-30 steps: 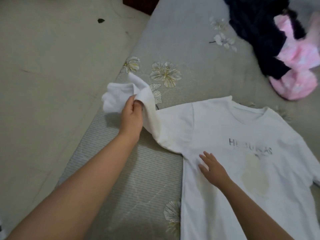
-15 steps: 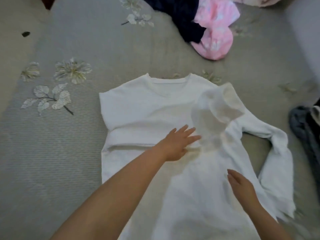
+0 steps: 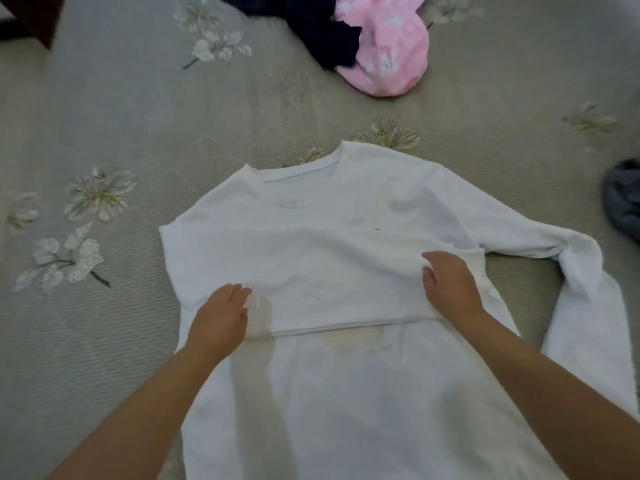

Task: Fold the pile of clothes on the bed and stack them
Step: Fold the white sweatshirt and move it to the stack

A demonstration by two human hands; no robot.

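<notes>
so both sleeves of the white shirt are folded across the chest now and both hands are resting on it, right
Not quite. In the head view only one sleeve lies folded across the chest of the white shirt; the other sleeve is out to the side on the bed. The left hand and right hand both rest on the shirt.

Two bare forearms, no sleeves, left hand [image 3: 219, 318] and right hand [image 3: 450, 285] without rings or watch.

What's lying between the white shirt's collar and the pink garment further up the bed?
In the head view, only bedspread with a printed flower lies between the white shirt and the pink garment; no clothing.
</notes>
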